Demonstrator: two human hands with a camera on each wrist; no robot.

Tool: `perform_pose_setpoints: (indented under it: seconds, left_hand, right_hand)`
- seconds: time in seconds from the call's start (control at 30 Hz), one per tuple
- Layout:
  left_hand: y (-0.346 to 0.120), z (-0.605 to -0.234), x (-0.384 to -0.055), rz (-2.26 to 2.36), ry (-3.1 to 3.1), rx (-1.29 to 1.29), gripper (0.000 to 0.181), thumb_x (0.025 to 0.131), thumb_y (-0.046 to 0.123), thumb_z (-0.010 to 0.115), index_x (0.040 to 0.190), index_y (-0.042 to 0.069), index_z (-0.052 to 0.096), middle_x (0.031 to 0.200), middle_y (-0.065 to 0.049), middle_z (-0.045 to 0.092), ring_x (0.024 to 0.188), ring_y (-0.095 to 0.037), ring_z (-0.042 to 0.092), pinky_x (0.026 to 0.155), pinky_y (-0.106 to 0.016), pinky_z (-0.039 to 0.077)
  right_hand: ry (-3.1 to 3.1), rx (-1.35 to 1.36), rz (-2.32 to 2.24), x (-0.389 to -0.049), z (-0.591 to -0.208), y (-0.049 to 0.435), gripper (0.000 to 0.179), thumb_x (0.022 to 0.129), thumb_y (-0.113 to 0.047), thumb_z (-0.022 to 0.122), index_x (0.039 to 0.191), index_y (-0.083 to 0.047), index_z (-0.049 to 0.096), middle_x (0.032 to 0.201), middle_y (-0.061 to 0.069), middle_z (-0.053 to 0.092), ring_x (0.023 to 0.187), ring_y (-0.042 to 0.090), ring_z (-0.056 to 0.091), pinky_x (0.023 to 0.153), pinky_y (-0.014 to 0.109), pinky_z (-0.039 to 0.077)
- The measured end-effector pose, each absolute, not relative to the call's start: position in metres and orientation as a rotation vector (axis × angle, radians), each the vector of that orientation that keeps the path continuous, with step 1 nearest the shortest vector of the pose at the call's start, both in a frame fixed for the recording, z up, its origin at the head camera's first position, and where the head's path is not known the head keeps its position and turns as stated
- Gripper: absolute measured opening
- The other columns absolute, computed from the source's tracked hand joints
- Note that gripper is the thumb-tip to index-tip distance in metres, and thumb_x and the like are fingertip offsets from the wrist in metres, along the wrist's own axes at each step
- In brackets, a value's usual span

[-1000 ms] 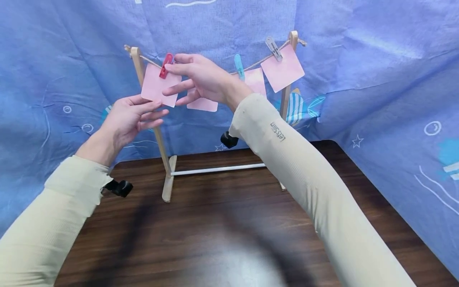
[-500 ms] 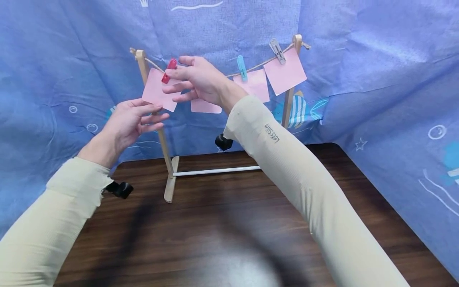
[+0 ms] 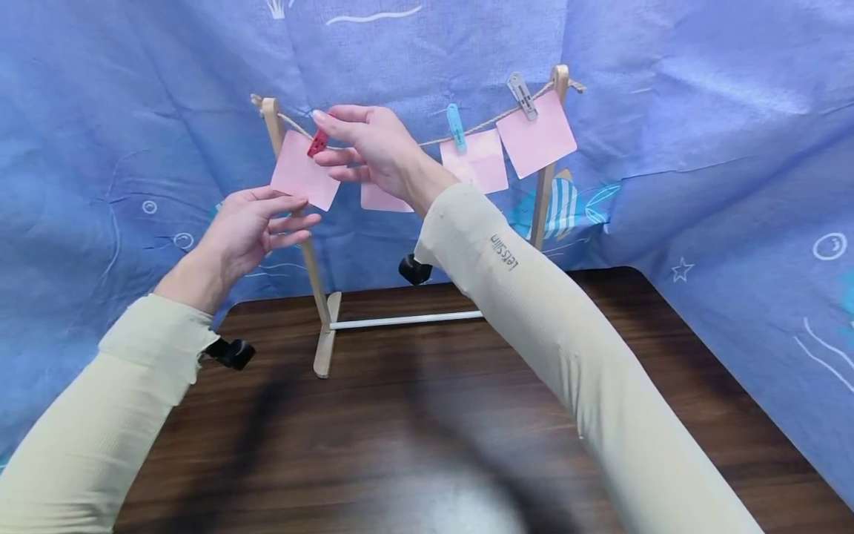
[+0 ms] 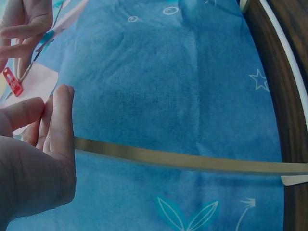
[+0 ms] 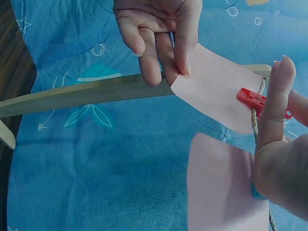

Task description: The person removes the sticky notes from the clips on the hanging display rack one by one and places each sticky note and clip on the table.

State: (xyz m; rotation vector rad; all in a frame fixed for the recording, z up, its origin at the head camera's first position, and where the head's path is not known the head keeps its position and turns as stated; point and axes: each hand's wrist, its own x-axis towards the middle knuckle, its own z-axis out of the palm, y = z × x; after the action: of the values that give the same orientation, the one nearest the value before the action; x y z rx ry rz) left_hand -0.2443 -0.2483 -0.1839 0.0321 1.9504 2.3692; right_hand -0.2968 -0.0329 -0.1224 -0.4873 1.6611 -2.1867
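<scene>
A pink square of paper (image 3: pixel 302 169) hangs at the left end of a rope line, with a red clothespin (image 3: pixel 316 144) clipped over its upper edge. My left hand (image 3: pixel 245 228) pinches the paper's lower corner between thumb and forefinger; the right wrist view shows this corner from the palm side. My right hand (image 3: pixel 382 152) has its thumb and forefinger on the upper end of the red clothespin, hiding that end in the head view. Its other fingers stretch out in front of the paper. The clothespin's gripping end (image 5: pixel 245 97) shows against the paper and rope in the right wrist view.
Further right on the rope hang more pink papers, held by a light blue clothespin (image 3: pixel 457 128) and a grey clothespin (image 3: pixel 523 96). Wooden posts (image 3: pixel 313 274) and a white crossbar (image 3: pixel 407 320) form the stand on a dark wooden table (image 3: pixel 373 415). A blue curtain (image 3: pixel 700 148) hangs behind.
My right thumb has moved up over the red clothespin's upper end, which showed uncovered before. The left hand keeps its pinch on the paper. The head view has shifted slightly.
</scene>
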Motion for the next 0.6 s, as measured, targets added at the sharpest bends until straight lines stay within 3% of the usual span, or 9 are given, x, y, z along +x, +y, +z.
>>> perform_pose_setpoints:
  seconds: [0.23,0.33,0.6]
  left_hand:
    - [-0.248,-0.179,-0.245,2.353,1.999,0.025,0.02,0.087,0.014,0.082,0.101,0.005,0.071,0.099,-0.008,0.073,0.088,-0.022,0.076,0.073,-0.035,0.062]
    - [-0.248,-0.178,-0.245,2.359,2.0,0.031,0.019,0.086,0.014,0.082,0.1,0.004,0.072,0.099,-0.008,0.073,0.087,-0.022,0.076,0.072,-0.035,0.062]
    - [-0.25,-0.178,-0.248,2.35,2.006,0.024,0.019,0.087,0.013,0.082,0.1,0.004,0.072,0.1,-0.008,0.073,0.086,-0.022,0.076,0.071,-0.035,0.062]
  right_hand:
    - [1.749,-0.494,-2.15,-0.298,-0.118,-0.028,0.039,0.093,-0.02,0.076,0.131,-0.015,0.066,0.113,0.0,0.073,0.076,0.022,0.072,0.066,0.03,0.062]
    - [1.772,-0.517,-2.117,-0.297,-0.116,-0.023,0.037,0.092,-0.019,0.076,0.128,-0.015,0.068,0.113,0.004,0.073,0.073,0.022,0.072,0.064,0.029,0.061]
    - [1.803,-0.579,-2.055,-0.296,-0.114,-0.018,0.045,0.091,-0.014,0.076,0.135,-0.01,0.064,0.114,0.011,0.073,0.069,0.024,0.071,0.06,0.029,0.061]
